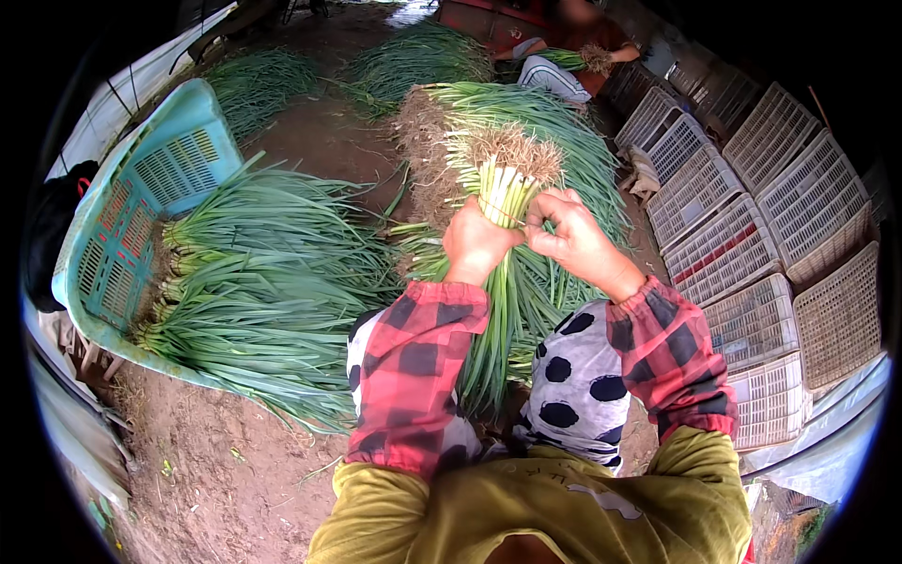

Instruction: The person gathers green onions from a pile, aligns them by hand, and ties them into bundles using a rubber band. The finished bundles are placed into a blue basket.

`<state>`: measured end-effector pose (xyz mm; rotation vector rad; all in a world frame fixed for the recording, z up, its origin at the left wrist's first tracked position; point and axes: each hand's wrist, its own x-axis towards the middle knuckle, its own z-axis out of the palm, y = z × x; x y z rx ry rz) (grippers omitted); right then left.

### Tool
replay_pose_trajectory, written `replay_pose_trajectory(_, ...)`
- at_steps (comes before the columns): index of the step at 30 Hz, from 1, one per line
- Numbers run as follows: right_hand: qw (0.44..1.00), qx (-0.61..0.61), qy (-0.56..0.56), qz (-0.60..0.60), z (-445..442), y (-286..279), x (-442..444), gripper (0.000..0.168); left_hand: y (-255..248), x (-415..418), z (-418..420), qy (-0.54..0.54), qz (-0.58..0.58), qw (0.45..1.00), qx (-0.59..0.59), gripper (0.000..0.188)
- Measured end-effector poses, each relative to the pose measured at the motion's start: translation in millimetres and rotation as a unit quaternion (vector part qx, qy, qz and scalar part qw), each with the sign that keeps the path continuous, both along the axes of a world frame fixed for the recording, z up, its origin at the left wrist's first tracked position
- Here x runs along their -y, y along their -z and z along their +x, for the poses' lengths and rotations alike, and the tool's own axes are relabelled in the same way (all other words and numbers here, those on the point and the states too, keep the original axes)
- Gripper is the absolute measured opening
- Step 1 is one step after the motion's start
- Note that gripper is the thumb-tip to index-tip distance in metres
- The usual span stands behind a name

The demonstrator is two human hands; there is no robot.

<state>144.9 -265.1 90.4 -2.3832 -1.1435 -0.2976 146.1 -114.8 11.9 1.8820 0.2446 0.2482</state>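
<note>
A bunch of green onions or similar leafy alliums [509, 185] stands in front of my knees, its pale roots up and its green leaves hanging down. My left hand [478, 238] is closed around the white stems from the left. A thin reddish-brown tie [502, 214] crosses the stems just above that hand. At the bunch's right side, the bent fingers of my right hand [569, 227] pinch the tie's end. Behind and below the bunch spreads a large pile of loose onions [574, 158], with its roots to the left.
To my left, a turquoise plastic basket [187, 166] holds several onion bunches [268, 268], leaves spilling over its right side. White plastic crates [694, 197] line the right. More onion heaps [416, 60] lie farther back on the dirt floor [296, 144]. A person [585, 42] there holds onions.
</note>
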Motion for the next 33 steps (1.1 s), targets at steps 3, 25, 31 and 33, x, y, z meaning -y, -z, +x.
replay_pose_trajectory(3,0.974,-0.199,0.1,-0.038,-15,-38,-1,0.021,11,-6,5,0.013,-0.026,0.999,0.015,0.058)
replay_pose_trajectory(25,0.824,-0.319,-0.087,0.46,10,3,-12,0.099,3,-3,-7,0.069,-0.211,0.959,0.176,0.05)
replay_pose_trajectory(31,0.918,-0.283,-0.048,0.275,30,-32,-6,0.079,-7,16,-20,-0.012,0.119,0.989,0.083,0.054)
replay_pose_trajectory(33,0.958,-0.253,0.013,0.136,37,-34,6,0.081,-7,32,-24,0.017,0.164,0.984,0.069,0.056)
